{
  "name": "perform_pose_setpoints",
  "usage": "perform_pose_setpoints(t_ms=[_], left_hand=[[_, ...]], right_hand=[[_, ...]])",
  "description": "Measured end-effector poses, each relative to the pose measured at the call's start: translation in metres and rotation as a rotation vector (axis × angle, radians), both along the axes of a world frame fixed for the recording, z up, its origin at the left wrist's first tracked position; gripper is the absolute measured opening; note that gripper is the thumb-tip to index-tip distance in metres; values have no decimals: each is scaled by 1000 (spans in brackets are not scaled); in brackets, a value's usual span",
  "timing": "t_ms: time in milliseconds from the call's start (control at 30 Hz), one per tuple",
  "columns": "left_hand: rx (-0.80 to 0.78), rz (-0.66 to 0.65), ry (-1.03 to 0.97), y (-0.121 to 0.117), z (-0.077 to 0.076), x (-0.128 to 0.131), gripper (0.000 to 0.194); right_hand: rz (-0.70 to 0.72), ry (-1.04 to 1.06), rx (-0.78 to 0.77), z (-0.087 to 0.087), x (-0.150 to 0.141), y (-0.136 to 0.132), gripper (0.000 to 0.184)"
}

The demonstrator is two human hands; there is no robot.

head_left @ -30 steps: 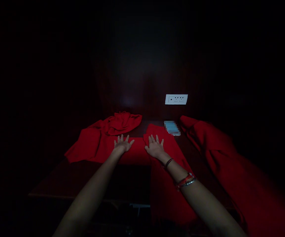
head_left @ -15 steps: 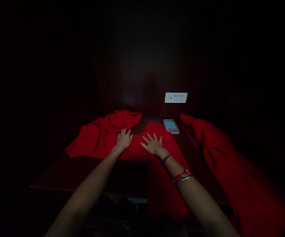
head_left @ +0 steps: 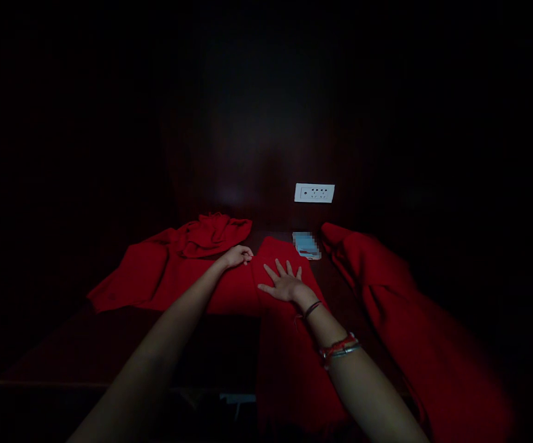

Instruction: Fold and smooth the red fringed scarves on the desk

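Note:
A red scarf (head_left: 229, 295) with fringed ends lies on a dark table, its left part running sideways and one length folded across and hanging over the front edge. My left hand (head_left: 237, 255) is closed, its fingertips pinching the scarf at the back corner of that fold. My right hand (head_left: 285, 285) lies flat with fingers spread on the folded length, just right of the fold line. At the back left the scarf is bunched up in a loose heap.
Another red cloth (head_left: 400, 314) lies along the right side and drops toward the front. A phone-like flat object (head_left: 306, 245), its face pixelated, rests at the back. A white wall socket (head_left: 314, 192) is above it. The table's front edge (head_left: 49, 383) shows at left; surroundings are very dark.
My left hand has gone from spread flat on the scarf to pinching at the fold's edge, moving rightward. My right hand stays flat on the cloth. The view has shifted slightly.

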State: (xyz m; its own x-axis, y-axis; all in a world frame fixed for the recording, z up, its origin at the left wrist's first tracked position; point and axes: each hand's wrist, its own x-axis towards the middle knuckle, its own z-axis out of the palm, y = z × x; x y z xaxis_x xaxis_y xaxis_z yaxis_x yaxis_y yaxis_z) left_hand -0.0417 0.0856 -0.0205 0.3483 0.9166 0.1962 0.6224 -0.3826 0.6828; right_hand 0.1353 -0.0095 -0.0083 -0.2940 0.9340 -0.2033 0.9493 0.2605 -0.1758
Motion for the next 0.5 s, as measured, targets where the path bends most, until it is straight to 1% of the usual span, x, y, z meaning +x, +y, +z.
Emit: perform_pose_setpoints(t_ms=[133,200,267,333,367,400,433,500], left_hand=[[24,-17,24,1,0,3,11],[39,-12,51,-3,1,-1,13],[63,-6,78,-8,8,-14,15],[146,26,172,-19,19,-37,18],[200,70,252,-26,26,-51,19],[254,144,356,-34,33,-67,20],[285,251,464,-44,39,-84,21],[272,567,636,-67,48,-118,28]], right_hand=[[-5,8,-1,2,0,-2,80],[-4,18,4,3,0,-3,82],[-4,29,27,2,1,-4,84],[2,50,92,2,1,-4,84],[8,64,140,3,1,-4,83],[18,80,192,3,0,-4,82],[29,99,241,4,-1,-5,81],[52,141,316,7,-4,-6,78]])
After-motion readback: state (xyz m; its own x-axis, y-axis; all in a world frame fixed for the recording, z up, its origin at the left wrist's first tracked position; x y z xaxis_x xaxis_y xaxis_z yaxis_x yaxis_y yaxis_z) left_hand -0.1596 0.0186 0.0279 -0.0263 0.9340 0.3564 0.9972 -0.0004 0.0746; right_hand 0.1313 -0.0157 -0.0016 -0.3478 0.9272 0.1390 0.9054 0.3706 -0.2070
